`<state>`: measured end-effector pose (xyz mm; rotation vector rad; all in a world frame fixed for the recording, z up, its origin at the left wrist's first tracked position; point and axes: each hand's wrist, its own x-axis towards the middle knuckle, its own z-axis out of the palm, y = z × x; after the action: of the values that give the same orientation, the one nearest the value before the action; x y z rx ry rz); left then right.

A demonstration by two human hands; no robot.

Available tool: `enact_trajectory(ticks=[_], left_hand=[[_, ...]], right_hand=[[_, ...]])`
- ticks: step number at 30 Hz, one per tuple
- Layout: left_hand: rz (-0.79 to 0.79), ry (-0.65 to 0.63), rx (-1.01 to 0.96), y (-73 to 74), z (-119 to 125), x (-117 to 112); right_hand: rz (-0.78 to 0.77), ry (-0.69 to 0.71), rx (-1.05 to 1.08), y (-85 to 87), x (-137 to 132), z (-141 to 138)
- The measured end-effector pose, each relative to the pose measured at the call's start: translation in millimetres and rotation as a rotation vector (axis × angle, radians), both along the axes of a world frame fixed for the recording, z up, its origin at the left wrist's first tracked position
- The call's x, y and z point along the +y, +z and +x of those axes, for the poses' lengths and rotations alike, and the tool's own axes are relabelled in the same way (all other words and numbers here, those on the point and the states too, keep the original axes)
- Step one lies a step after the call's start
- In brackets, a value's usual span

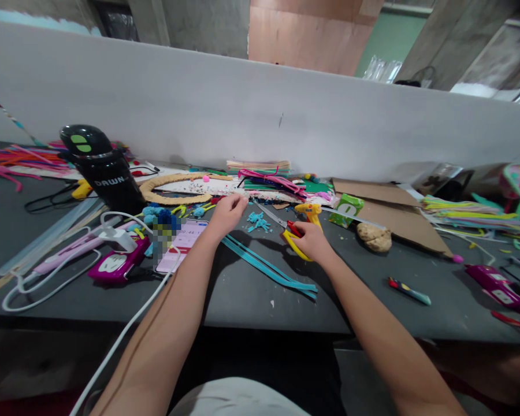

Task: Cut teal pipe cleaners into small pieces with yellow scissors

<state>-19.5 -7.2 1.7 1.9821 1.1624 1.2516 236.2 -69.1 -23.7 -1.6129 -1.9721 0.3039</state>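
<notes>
My right hand (313, 241) grips the yellow and red handles of a pair of scissors (281, 225), blades pointing left and up over the dark table (251, 294). My left hand (228, 211) is closed in a pinch just left of the blade tips; what it holds is too small to make out. Small teal cuttings (257, 222) lie between the hands. Long teal strips (268, 268) run across the table below them.
A black bottle (106, 173), a phone (181, 245), purple glue guns (117, 264) (496, 286), white cable (69, 271), a cardboard ring (173, 188), pipe cleaners (26, 157), cardboard (390, 208), a green box (346, 209) and a white partition wall (260, 115) surround the hands.
</notes>
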Motion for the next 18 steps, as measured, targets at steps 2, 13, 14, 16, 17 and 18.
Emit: enact_trajectory(ticks=[2, 13, 14, 16, 17, 18], left_hand=[[0.001, -0.001, 0.003, 0.0, -0.1, 0.1], [0.003, -0.01, 0.02, 0.8, 0.2, 0.2], [0.003, -0.013, 0.025, 0.9, 0.3, 0.3], [0.003, -0.018, 0.034, 1.1, 0.5, 0.3], [0.002, -0.021, 0.037, 1.4, 0.5, 0.2], [0.002, -0.023, 0.037, 1.7, 0.4, -0.1]], right_hand=[[0.007, -0.01, 0.02, -0.4, -0.3, -0.3], [-0.011, 0.009, -0.012, -0.5, -0.9, 0.8], [-0.014, 0.013, -0.012, -0.6, -0.5, 1.2], [-0.015, 0.023, -0.014, -0.5, 0.1, 1.6], [-0.013, 0.027, -0.017, -0.3, 0.3, 1.7], [-0.009, 0.03, -0.022, 0.1, 0.4, 1.5]])
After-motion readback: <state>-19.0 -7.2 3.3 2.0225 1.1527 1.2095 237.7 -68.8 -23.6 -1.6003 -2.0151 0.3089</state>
